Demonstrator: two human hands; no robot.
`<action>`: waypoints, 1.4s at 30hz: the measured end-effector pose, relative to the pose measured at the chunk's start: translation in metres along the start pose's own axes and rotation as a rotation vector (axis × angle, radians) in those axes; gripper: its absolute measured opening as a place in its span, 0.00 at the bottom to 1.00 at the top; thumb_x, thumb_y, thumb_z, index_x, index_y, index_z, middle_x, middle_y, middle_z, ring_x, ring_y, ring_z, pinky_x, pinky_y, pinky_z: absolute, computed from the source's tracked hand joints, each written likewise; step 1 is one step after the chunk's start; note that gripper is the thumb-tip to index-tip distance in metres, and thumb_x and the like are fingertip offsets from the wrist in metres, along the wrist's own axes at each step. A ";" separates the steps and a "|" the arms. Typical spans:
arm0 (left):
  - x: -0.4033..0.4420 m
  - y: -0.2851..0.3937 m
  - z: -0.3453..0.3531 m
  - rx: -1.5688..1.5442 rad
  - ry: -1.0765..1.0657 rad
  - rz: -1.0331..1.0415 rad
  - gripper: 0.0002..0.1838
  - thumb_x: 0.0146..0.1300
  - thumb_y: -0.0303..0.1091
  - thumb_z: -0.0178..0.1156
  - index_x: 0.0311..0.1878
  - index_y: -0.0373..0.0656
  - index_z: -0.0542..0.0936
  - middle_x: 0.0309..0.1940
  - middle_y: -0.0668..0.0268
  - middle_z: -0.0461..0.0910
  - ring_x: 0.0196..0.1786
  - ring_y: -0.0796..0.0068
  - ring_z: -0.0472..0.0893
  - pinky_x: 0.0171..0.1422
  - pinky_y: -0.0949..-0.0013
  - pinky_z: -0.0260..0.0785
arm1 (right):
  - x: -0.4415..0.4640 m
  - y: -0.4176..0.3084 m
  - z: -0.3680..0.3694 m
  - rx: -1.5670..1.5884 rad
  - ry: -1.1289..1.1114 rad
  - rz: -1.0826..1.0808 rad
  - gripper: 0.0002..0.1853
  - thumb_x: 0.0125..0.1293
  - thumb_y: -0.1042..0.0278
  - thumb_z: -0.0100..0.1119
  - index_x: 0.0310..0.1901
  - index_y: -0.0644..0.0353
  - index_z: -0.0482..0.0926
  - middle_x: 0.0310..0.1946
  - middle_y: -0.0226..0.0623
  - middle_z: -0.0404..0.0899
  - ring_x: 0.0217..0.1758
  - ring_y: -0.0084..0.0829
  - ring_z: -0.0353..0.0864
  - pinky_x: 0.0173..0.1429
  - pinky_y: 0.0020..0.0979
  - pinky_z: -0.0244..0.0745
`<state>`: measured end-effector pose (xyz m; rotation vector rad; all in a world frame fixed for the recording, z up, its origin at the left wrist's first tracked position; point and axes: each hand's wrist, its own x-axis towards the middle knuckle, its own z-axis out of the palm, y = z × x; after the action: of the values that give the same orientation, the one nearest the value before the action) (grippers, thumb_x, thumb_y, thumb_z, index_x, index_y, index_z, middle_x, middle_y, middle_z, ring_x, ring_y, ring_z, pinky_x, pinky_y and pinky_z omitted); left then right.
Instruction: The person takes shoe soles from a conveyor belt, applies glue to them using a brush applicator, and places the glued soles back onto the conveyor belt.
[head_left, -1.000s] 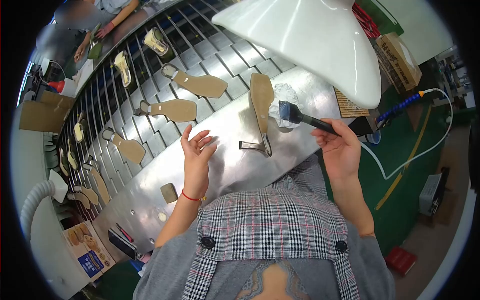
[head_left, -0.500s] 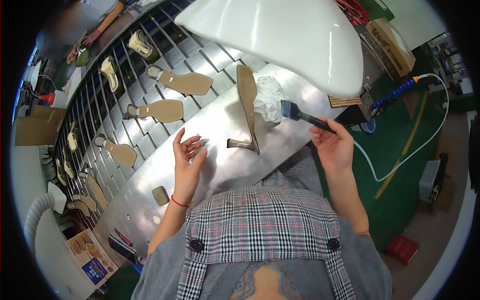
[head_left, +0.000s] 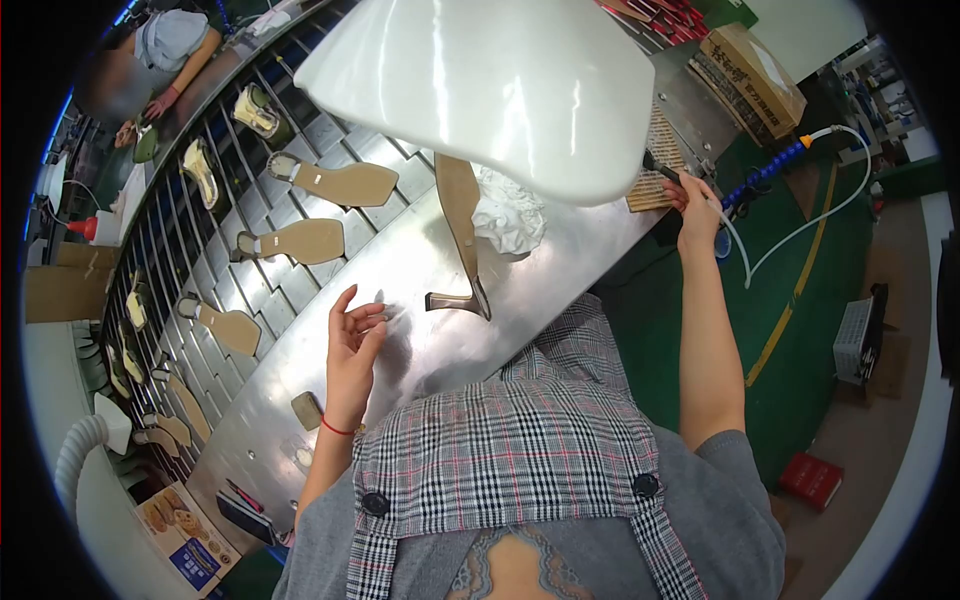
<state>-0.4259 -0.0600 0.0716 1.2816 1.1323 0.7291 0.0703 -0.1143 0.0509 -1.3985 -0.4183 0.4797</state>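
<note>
Fingers (head_left: 683, 192) of the right hand (head_left: 697, 215), arm outstretched, grip a black-handled brush (head_left: 663, 173), its far end partly behind a glossy white hood (head_left: 480, 90). The left hand (head_left: 352, 348) is released, fingers loosely curled, above the shiny metal table (head_left: 545, 285). Between the 2 hands lies 1 high-heeled shoe (head_left: 458, 205), tan sole showing, just beside a crumpled white wad (head_left: 508, 216). A blue container (head_left: 722, 244) near the right hand has hidden contents. More tan-soled shoes (head_left: 345, 185) rest on the slatted conveyor (head_left: 330, 150).
</note>
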 end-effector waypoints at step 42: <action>0.077 0.066 0.037 0.503 -0.285 0.324 0.17 0.61 0.35 0.67 0.51 0.39 0.82 0.54 0.60 0.77 0.55 0.64 0.76 0.59 0.64 0.70 | -0.030 0.034 0.013 0.126 0.051 -0.090 0.09 0.68 0.68 0.61 0.41 0.67 0.82 0.33 0.38 0.85 0.36 0.23 0.81 0.46 0.24 0.73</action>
<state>-0.3551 0.0103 0.1139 1.9594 0.9097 0.4817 0.0351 -0.1162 0.0185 -1.2622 -0.4016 0.3898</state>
